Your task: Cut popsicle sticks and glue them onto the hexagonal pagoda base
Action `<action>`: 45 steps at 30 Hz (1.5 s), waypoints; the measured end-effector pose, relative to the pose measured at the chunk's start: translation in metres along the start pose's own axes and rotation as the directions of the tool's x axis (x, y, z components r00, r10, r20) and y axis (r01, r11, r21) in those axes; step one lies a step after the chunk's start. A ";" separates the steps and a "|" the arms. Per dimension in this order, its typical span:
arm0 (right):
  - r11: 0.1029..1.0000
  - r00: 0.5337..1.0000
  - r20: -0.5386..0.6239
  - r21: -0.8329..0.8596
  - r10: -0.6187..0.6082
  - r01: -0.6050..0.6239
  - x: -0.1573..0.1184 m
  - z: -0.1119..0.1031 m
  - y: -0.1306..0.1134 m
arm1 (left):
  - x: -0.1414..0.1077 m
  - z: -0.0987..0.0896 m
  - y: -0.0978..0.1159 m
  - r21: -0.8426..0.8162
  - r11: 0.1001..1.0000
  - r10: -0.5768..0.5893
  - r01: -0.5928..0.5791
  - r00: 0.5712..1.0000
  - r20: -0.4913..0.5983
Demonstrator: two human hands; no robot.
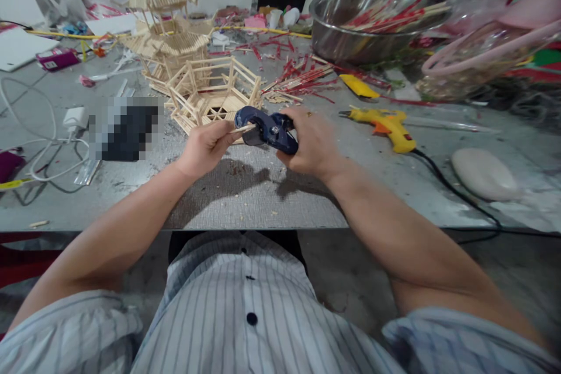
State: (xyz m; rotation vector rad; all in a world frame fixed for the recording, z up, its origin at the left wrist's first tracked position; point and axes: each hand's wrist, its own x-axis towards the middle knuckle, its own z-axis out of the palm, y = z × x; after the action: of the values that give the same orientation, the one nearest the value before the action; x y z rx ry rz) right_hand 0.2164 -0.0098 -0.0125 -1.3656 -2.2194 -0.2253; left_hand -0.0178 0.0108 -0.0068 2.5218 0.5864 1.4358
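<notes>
My left hand [209, 146] pinches a thin wooden stick [244, 129] and holds its end between the jaws of a dark blue hand cutter [277, 130]. Wrapped round the cutter's handles is my right hand [313, 143]. Just behind both hands stands a wooden stick frame [236, 79] with several sides, low railings and an open top. Farther back on the left rises a pagoda model [164, 41] built of the same sticks, with a pointed roof.
A yellow glue gun [385, 125] with a black cord lies to the right, near a pale rounded stone-like object [484, 173]. Red-wrapped sticks [302, 79] are scattered behind it. A steel basin [333, 35] holds more. On the left are a charger [76, 119] and cables.
</notes>
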 end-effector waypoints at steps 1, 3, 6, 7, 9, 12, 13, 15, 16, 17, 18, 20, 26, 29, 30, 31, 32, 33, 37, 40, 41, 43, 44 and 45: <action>1.000 1.000 0.004 -0.004 0.001 -0.001 0.000 0.000 -0.001 | 0.000 0.000 0.000 -0.006 1.000 0.002 -0.002 1.000 0.000; 1.000 1.000 0.007 -0.007 0.009 -0.009 0.000 -0.001 -0.001 | 0.000 -0.001 0.000 -0.003 1.000 -0.013 0.013 1.000 0.010; 1.000 1.000 -0.001 -0.007 0.013 -0.013 -0.001 -0.001 -0.002 | 0.000 -0.001 0.000 0.009 1.000 -0.028 0.027 1.000 0.013; 1.000 1.000 -0.007 -0.012 0.006 -0.006 -0.001 -0.001 -0.002 | -0.001 -0.001 0.000 0.009 1.000 -0.023 0.023 1.000 0.011; 1.000 1.000 -0.018 -0.026 -0.014 0.013 -0.001 0.000 -0.002 | -0.001 0.000 -0.001 0.005 1.000 -0.010 0.010 1.000 0.006; 0.999 0.999 -0.025 -0.030 -0.023 0.022 -0.002 0.000 -0.001 | -0.002 0.000 -0.002 0.011 1.000 -0.009 0.009 1.000 0.001; 0.999 0.999 -0.024 -0.026 -0.023 0.022 -0.002 0.000 -0.001 | -0.002 0.000 -0.002 0.015 1.000 -0.013 0.013 1.000 0.002; 0.999 1.000 -0.016 -0.026 -0.020 0.020 -0.002 0.000 -0.001 | -0.001 0.000 -0.001 0.020 1.000 -0.020 0.020 1.000 0.007; 0.999 1.000 -0.015 -0.030 -0.021 0.021 -0.002 0.000 -0.001 | -0.001 0.000 0.000 0.023 0.999 -0.025 0.025 1.000 0.009; 0.999 1.000 -0.015 -0.035 -0.022 0.022 -0.002 0.000 -0.001 | -0.001 0.000 0.000 0.024 0.999 -0.031 0.031 0.999 0.009; 0.999 1.000 -0.016 -0.042 -0.024 0.023 -0.002 0.001 0.000 | -0.001 0.000 0.000 0.025 0.999 -0.036 0.035 0.999 0.008; 0.999 0.999 -0.019 -0.047 -0.026 0.025 -0.002 0.002 0.000 | -0.001 0.000 0.000 0.018 0.999 -0.035 0.035 0.999 0.003; 1.000 1.000 -0.004 -0.020 0.016 -0.016 -0.004 0.002 0.001 | 0.000 0.000 0.000 -0.008 1.000 -0.013 0.013 1.000 0.005; 0.999 0.999 -0.001 -0.018 0.033 -0.033 -0.006 0.001 -0.001 | 0.000 -0.001 0.000 0.010 0.999 -0.037 0.037 0.999 0.016; 0.999 0.999 -0.003 -0.011 0.034 -0.034 -0.006 0.002 -0.001 | 0.000 -0.001 0.000 0.020 0.999 -0.049 0.048 0.999 0.020; 0.999 0.999 -0.008 -0.002 0.036 -0.036 -0.006 0.002 -0.002 | -0.001 -0.001 0.000 0.032 0.998 -0.058 0.058 0.998 0.021; 0.999 0.999 -0.016 0.006 0.042 -0.042 -0.006 0.003 -0.001 | -0.001 0.000 0.000 0.045 0.997 -0.065 0.064 0.998 0.018; 0.998 0.998 -0.026 0.010 0.056 -0.056 -0.006 0.003 0.000 | -0.001 0.000 0.000 0.059 0.996 -0.066 0.065 0.998 0.015; 0.984 0.977 -0.119 0.014 0.178 -0.177 -0.004 0.003 0.014 | -0.004 0.000 -0.001 0.131 0.989 -0.070 0.066 0.997 0.029; 0.948 0.929 -0.195 0.008 0.313 -0.318 -0.001 0.002 0.031 | -0.005 -0.004 -0.001 0.193 0.976 -0.116 0.103 0.992 0.055; 0.932 0.911 -0.210 0.005 0.355 -0.362 0.000 0.003 0.037 | -0.005 -0.006 -0.002 0.209 0.972 -0.125 0.111 0.990 0.058; 0.896 0.875 -0.215 -0.004 0.433 -0.444 0.002 0.005 0.046 | -0.003 -0.011 -0.003 0.243 0.965 -0.117 0.101 0.992 0.052; 0.874 0.857 -0.204 -0.012 0.473 -0.485 0.003 0.008 0.050 | -0.002 -0.014 -0.004 0.275 0.958 -0.094 0.078 0.995 0.045; 0.851 0.838 -0.188 -0.021 0.512 -0.524 0.003 0.011 0.054 | 0.000 -0.016 -0.005 0.321 0.946 -0.062 0.045 0.997 0.042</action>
State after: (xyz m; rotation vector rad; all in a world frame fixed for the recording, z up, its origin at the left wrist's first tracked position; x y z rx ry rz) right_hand 0.2582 0.0226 -0.0265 -1.8517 -1.6325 -0.2178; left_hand -0.0331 0.0142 -0.0002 2.7494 0.9403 1.3460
